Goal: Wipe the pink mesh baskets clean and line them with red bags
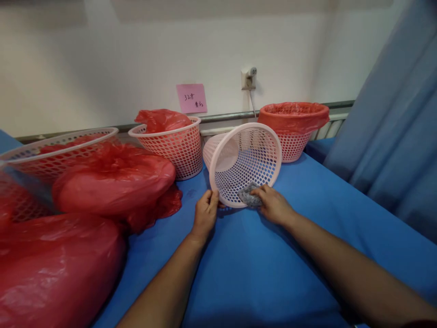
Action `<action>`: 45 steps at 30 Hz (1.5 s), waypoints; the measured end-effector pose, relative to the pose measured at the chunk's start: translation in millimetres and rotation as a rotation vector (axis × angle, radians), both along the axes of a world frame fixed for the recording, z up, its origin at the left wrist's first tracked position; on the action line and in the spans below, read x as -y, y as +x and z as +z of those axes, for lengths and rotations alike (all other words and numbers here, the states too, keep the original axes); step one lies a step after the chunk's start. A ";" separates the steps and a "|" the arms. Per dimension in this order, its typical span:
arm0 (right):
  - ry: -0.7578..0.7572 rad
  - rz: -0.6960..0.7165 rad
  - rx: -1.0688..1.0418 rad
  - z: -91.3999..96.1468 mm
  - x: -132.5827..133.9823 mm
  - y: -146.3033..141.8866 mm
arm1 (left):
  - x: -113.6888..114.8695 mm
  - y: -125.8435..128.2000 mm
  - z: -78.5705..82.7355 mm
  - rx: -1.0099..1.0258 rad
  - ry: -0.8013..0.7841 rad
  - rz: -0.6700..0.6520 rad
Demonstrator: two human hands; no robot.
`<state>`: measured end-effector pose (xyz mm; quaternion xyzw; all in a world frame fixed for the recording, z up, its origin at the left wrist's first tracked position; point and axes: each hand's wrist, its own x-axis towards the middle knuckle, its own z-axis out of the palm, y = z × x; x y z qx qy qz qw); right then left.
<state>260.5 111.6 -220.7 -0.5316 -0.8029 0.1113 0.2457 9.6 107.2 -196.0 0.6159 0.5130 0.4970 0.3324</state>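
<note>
A pale pink perforated plastic wastebasket [245, 165] lies tipped on its side, its mouth facing me. My left hand [205, 210] grips the lower left of its rim, thumb on the outer edge and fingertips partly hidden. In my right hand [272, 203] is a crumpled grey cloth [250, 194], pressed against the inside of the basket just behind the lower right of the rim. Both hands are closed, and the basket rests on a blue sheet [239, 269].
Knotted red plastic bags [116, 182] fill the left side. Another basket [179, 152] with a red bag stands behind, and a red-lined basket [293, 132] at back right. A pink note [191, 98] and a socket [248, 79] are on the wall; a blue curtain [389, 127] hangs right.
</note>
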 end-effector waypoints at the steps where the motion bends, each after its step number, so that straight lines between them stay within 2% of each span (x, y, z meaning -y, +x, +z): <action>1: -0.001 0.062 -0.043 -0.5 3.6 -4.2 | -0.2 4.0 -5.9 0.003 -0.040 -0.066; 4: -0.002 0.192 -0.166 -3.2 12.8 -18.2 | -2.2 14.5 -22.0 -0.017 -0.090 -0.192; 7: 0.006 0.238 -0.204 -5.8 12.9 -24.3 | -5.3 15.9 -27.0 -0.011 -0.089 -0.207; 9: 0.016 0.160 -0.118 -6.1 7.1 -20.9 | -6.9 11.9 -23.8 -0.002 -0.077 -0.164; 12: 0.018 -0.064 0.021 -4.6 -5.0 -8.4 | -6.9 5.5 -15.7 0.001 -0.048 -0.076; 14: 0.015 -0.184 0.048 -3.4 -9.3 -1.8 | -4.9 4.9 -12.4 -0.003 -0.030 -0.042; 15: 0.011 -0.198 0.041 -3.0 -9.0 -1.0 | -3.4 5.9 -11.9 -0.008 -0.025 -0.035; 17: 0.004 -0.119 -0.007 -3.0 -3.4 -5.9 | -0.5 9.5 -13.1 -0.020 -0.026 -0.039; 21: 0.018 0.225 -0.215 -5.6 14.0 -27.9 | 2.2 13.6 -15.0 -0.046 -0.023 -0.042; 23: 0.021 0.245 -0.215 -6.8 15.0 -31.3 | 1.6 10.8 -11.5 -0.051 -0.006 -0.016; 25: 0.011 0.128 -0.123 -7.0 8.9 -24.7 | 0.4 5.2 -4.8 -0.045 0.024 0.035; 28: -0.006 -0.130 -0.007 -5.8 -4.8 -4.2 | -1.0 -3.0 4.2 -0.036 0.082 0.124; 30: -0.014 -0.184 -0.006 -5.5 -9.8 6.0 | -1.3 -4.2 4.1 -0.009 0.063 0.113; 33: -0.024 -0.063 -0.069 -7.7 -6.4 4.7 | -1.6 2.8 -7.5 0.031 -0.046 -0.034; 36: 0.003 0.126 -0.216 -12.4 3.9 -12.2 | -2.6 13.7 -23.2 0.009 -0.098 -0.186; 38: 0.024 0.209 -0.320 -14.8 8.5 -23.3 | -3.9 17.7 -29.3 -0.003 -0.104 -0.237; 40: 0.027 0.233 -0.330 -15.1 8.3 -27.6 | -5.4 17.5 -30.3 -0.003 -0.104 -0.244; 42: 0.006 0.145 -0.220 -12.9 3.2 -22.8 | -6.7 14.4 -27.2 0.007 -0.099 -0.219; 45: -0.031 -0.094 -0.062 -7.6 -7.8 -3.9 | -7.4 9.2 -20.2 0.033 -0.079 -0.148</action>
